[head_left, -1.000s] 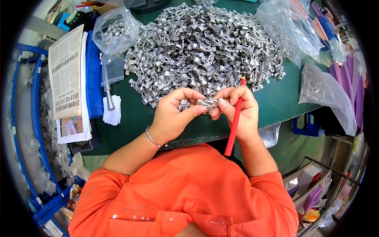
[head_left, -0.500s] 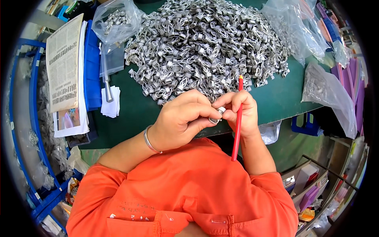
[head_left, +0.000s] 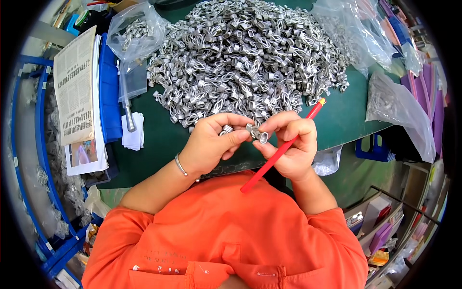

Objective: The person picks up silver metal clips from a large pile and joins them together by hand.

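Close to the table's front edge, my two hands meet in front of a big pile of small silver metal fittings (head_left: 240,58), each with ridged ends and looped strands. Between my fingertips is one such metal fitting (head_left: 257,133). My left hand (head_left: 207,144) is closed, its thumb and forefinger at the fitting's left side; another silver fitting (head_left: 226,129) shows within its grasp. My right hand (head_left: 297,144) pinches the right side of the shared fitting. A slim red stick with a yellow tip (head_left: 274,163), pen-like, lies slantwise through the right hand's fingers.
The pile covers much of the green table (head_left: 149,161). At left are a blue tray (head_left: 110,91), a newspaper (head_left: 74,82), white paper slips (head_left: 133,135) and a metal-ended tool (head_left: 129,118). Clear plastic bags (head_left: 394,103) lie at right. A blue shelf rack (head_left: 45,159) stands at far left.
The red stick has swung from nearly upright to a slant, its yellow tip now to the right. My hands have shifted slightly apart, and a second fitting now shows in the left hand.
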A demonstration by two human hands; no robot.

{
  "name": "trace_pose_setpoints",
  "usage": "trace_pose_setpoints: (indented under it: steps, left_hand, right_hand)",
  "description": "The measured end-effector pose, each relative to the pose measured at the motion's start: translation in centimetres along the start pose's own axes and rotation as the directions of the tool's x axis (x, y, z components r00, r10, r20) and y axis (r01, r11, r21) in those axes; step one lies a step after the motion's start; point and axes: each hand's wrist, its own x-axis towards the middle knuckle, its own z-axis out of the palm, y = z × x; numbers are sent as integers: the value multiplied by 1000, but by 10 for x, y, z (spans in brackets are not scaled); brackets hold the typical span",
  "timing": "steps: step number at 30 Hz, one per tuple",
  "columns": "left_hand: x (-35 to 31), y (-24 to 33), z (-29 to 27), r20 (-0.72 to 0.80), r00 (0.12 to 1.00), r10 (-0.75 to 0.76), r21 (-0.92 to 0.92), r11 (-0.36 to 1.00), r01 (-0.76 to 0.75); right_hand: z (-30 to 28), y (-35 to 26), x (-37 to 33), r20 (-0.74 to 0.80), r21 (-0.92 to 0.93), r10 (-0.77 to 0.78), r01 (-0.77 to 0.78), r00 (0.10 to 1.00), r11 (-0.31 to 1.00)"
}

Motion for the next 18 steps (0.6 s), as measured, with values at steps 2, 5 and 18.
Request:
trace_pose_setpoints:
  steps: [2,5,18]
  left_hand:
    - [2,1,0,28,999,-36,-169,985,41]
    - [4,6,-2,107,990,-87,-438,890,125]
    - [8,1,10,-136,989,63,13,998,-62]
  right_hand:
    - [-1,-3,2,14,-38,-26,27,1000,999]
    - [-9,-10,4,92,-37,-49,52,995,998]
    - [-29,15,4,50,-859,-69,78,996,506]
